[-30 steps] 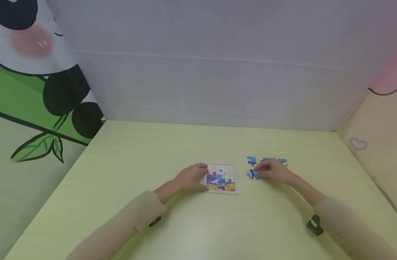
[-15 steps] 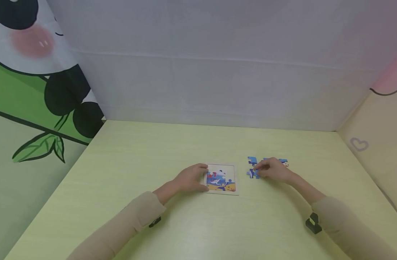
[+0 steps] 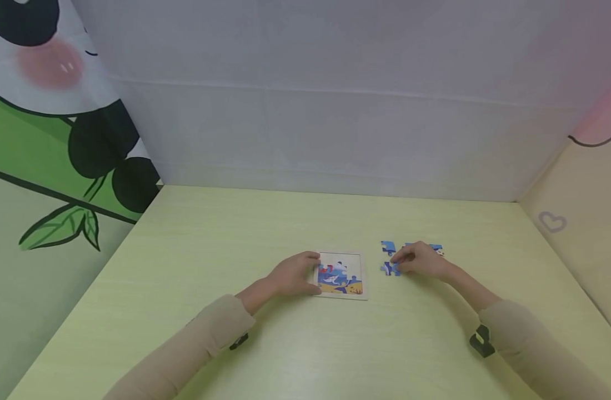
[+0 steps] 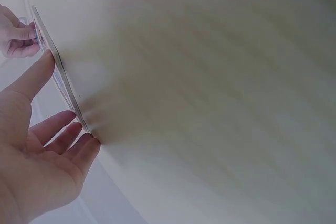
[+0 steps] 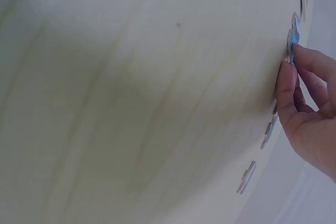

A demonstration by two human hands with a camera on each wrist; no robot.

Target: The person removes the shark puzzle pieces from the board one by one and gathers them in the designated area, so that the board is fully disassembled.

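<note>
My left hand (image 3: 293, 273) holds the left side of a square jigsaw puzzle board (image 3: 352, 262), its thumb at the near corner and fingers at the far one. Assembled pieces with a sea picture fill the board's lower part; bare pale wood shows along the top and upper right. In the left wrist view, thumb and fingertips lie along the thin board edge (image 4: 64, 72). Right of the board, my right hand (image 3: 421, 260) pinches a blue jigsaw piece (image 3: 388, 269) between thumb and fingers. The right wrist view shows this piece (image 5: 293, 38) projecting past the fingertips, close over the table.
A loose blue jigsaw piece (image 3: 387, 247) lies just beyond the held one. More pieces (image 3: 437, 249) lie behind my right hand, partly hidden by it. The pale wooden table (image 3: 265, 222) meets a white cloth wall (image 3: 335, 139) at the back, with printed panels on both sides.
Almost nothing differs. My right forearm has shifted very slightly, while the right fingers keep their pinch on the jigsaw piece. The left hand and the board stay put.
</note>
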